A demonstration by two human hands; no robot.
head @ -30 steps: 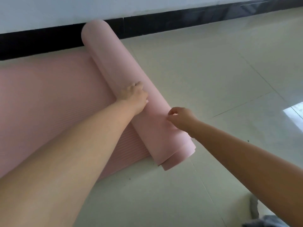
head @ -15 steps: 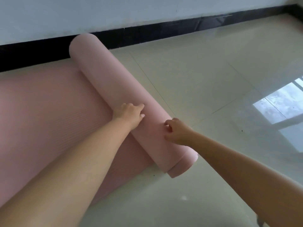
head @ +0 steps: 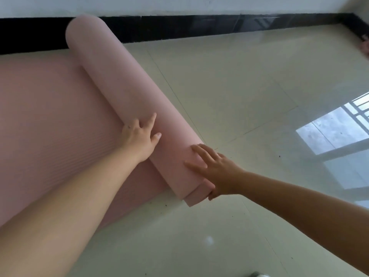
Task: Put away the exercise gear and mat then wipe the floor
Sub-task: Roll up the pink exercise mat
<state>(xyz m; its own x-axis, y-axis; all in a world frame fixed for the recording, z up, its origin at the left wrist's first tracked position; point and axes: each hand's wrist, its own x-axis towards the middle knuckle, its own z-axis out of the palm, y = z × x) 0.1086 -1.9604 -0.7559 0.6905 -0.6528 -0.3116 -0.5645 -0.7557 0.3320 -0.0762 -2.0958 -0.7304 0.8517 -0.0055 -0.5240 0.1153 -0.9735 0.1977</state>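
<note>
A pink exercise mat point(head: 50, 120) lies on the pale tiled floor, its right part rolled into a thick tube point(head: 127, 86) that runs from the wall down toward me. My left hand point(head: 139, 136) rests on the tube's left side where the roll meets the flat mat, fingers spread. My right hand point(head: 215, 170) presses on the tube's near end with straight spread fingers, the thumb down at the end face. The flat part of the mat stretches off to the left, partly hidden under my left forearm.
A black skirting board point(head: 199, 29) runs along the white wall at the back. Glossy floor tiles point(head: 249, 96) spread to the right, with a bright window reflection point(head: 335, 130). A pinkish object point(head: 365, 46) shows at the far right edge.
Both hands went from curled on the roll to flat with fingers spread. My right hand slid down to the roll's near end. The roll has advanced a little leftward over the flat mat.
</note>
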